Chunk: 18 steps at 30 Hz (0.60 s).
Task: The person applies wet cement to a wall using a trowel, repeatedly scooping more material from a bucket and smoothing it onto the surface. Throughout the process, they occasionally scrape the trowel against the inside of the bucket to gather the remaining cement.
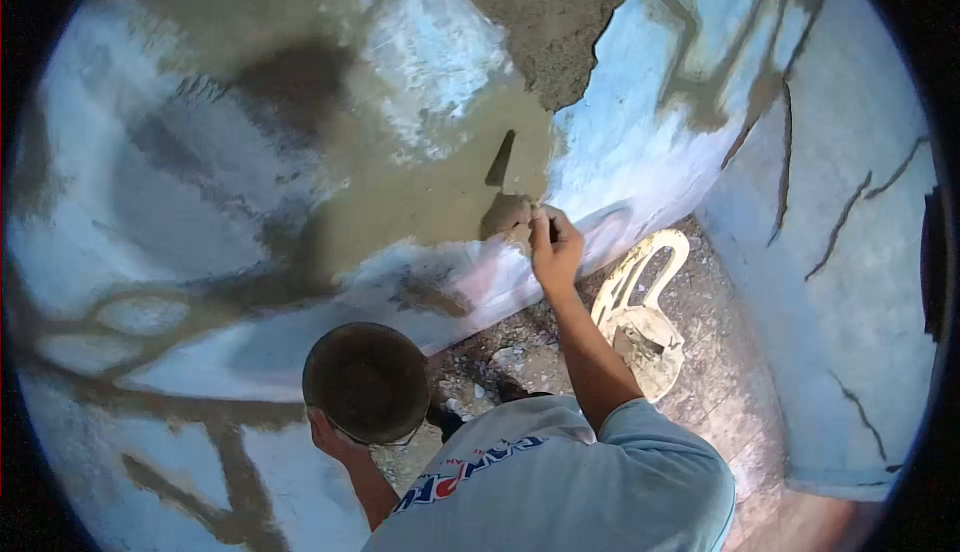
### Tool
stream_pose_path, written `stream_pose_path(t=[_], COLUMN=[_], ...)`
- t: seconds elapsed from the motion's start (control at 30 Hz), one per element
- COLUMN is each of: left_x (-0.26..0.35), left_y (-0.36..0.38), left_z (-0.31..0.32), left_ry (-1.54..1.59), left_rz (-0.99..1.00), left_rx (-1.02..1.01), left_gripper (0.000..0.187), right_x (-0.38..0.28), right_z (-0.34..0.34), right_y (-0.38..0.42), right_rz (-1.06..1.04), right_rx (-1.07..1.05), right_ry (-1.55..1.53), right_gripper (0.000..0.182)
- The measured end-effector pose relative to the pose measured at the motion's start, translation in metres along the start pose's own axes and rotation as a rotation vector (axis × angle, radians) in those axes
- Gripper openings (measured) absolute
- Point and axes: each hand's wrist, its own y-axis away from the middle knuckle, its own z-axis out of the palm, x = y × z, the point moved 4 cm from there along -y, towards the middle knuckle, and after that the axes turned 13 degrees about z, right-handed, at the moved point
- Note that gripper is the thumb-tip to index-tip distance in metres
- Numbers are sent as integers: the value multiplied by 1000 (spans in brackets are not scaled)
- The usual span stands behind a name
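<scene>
My right hand (556, 250) is closed around a small trowel (507, 216) smeared with mortar, its blade at the wall. Wet grey-brown mortar (420, 202) coats the wall there, and a dark wedge-shaped shadow lies just above the blade. Fingers of my left hand (335, 440) grip the lower left side of a dark round bucket (366, 382), held close to the wall's foot. The bucket's inside is dark, so its contents are hard to make out.
A cream plastic chair (650, 322), partly broken, with debris on it, stands right of my right arm. Rubble (510, 352) litters the floor along the wall. Rough bare plaster (560, 12) shows above; the side wall (830, 352) has several cracks.
</scene>
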Motion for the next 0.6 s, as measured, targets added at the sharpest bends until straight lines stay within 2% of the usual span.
stream_pose_path(t=[0.03,0.1,0.17,0.2,0.3,0.33,0.37,0.43,0.5,0.6], left_x=[13,21,19,16,15,18,20,24,24,26], left_y=[4,6,7,5,1,5,7,6,3,0], left_z=[10,20,14,5,-8,-4,-1,-9,-13,-23], left_ry=[-23,-27,9,0,8,33,59,-314,-456,-346], left_rz=[-23,-35,-19,-26,-59,-78,-98,161,239,82], left_rx=[9,-8,-52,-56,-55,-49,-43,-229,-274,-173], left_gripper=[49,51,52,52,52,51,51,50,50,51], right_x=[8,9,9,1,-3,7,20,41,57,68], right_z=[6,15,21,23,30,34,39,53,57,50], right_y=[4,2,-2,-3,1,2,8,27,32,28], right_rz=[61,-23,-19,-108,-104,-157,-7,285,237,153], right_rx=[-16,20,43,95,98,90,59,-1,52,81], right_ry=[-48,-85,-101,-76,-109,-48,-198,-500,-409,-203], right_gripper=[22,22,22,21,21,28,31,37,41,40])
